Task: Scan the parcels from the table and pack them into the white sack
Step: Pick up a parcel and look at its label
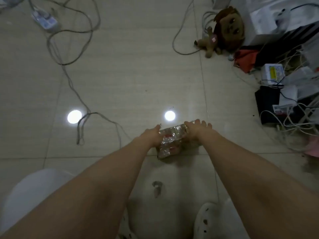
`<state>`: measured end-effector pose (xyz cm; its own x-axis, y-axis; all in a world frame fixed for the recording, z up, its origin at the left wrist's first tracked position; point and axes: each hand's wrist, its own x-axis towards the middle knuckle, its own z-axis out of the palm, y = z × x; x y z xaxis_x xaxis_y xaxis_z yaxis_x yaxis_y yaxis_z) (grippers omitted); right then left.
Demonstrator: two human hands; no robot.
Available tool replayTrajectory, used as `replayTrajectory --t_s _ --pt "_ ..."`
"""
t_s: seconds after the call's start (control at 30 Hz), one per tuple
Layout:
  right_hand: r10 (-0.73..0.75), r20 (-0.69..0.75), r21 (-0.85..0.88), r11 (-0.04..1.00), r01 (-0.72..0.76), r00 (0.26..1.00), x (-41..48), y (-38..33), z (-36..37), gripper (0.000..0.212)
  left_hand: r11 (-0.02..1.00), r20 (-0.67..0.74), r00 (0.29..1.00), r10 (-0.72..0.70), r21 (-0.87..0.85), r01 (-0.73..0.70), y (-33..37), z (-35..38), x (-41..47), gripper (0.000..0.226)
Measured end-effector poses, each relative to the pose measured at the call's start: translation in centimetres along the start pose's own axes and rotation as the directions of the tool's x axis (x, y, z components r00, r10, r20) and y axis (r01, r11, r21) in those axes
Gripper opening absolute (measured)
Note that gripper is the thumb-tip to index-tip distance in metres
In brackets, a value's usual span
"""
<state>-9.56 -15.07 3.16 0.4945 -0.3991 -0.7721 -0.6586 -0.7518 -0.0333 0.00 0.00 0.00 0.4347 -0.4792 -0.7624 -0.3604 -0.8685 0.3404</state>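
Observation:
A brown parcel wrapped in shiny clear tape, with red marks on it, lies low over the tiled floor between my two outstretched arms. My left hand grips its left end. My right hand holds its right end, fingers spread over the far top edge. No table, scanner or white sack shows in the head view.
Grey cables loop over the floor at left, with a power strip at the back. A brown plush toy sits at back right beside a heap of boxes and wires. My white shoe is at the bottom.

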Motion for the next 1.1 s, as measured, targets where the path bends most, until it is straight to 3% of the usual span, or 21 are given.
replayTrajectory --t_s 0.2,0.33,0.53,0.8,0.93,1.1 --pt "0.018 0.025 0.058 0.998 -0.020 1.000 2.5 1.6 1.4 0.060 0.985 0.030 0.997 -0.071 -0.154 0.075 0.0 2.1 2.1 0.053" --pt "-0.042 0.076 0.250 0.968 0.022 0.996 3.7 1.9 2.2 0.057 0.961 -0.021 0.996 -0.092 -0.264 0.083 0.1 2.7 2.7 0.043" --pt "0.024 -0.031 0.364 0.931 -0.011 0.999 3.5 1.9 1.3 0.058 0.878 -0.117 0.968 -0.224 -0.455 0.148 0.8 1.2 2.6 0.052" --pt "0.121 -0.316 0.498 0.865 0.057 0.941 -0.4 -0.2 -9.4 0.052 0.736 -0.283 0.901 -0.328 -0.674 0.057 4.3 -10.1 -0.3 0.037" --pt "0.234 -0.400 0.633 0.770 0.082 0.886 -4.4 -1.8 -16.6 0.053 0.582 -0.299 0.842 -0.449 -0.813 0.022 6.9 -17.4 -4.0 0.061" --pt "0.288 -0.433 0.653 0.754 0.077 0.854 -10.3 -3.4 -24.3 0.044 0.587 -0.394 0.787 -0.474 -0.808 -0.050 9.1 -24.6 -9.2 0.055"
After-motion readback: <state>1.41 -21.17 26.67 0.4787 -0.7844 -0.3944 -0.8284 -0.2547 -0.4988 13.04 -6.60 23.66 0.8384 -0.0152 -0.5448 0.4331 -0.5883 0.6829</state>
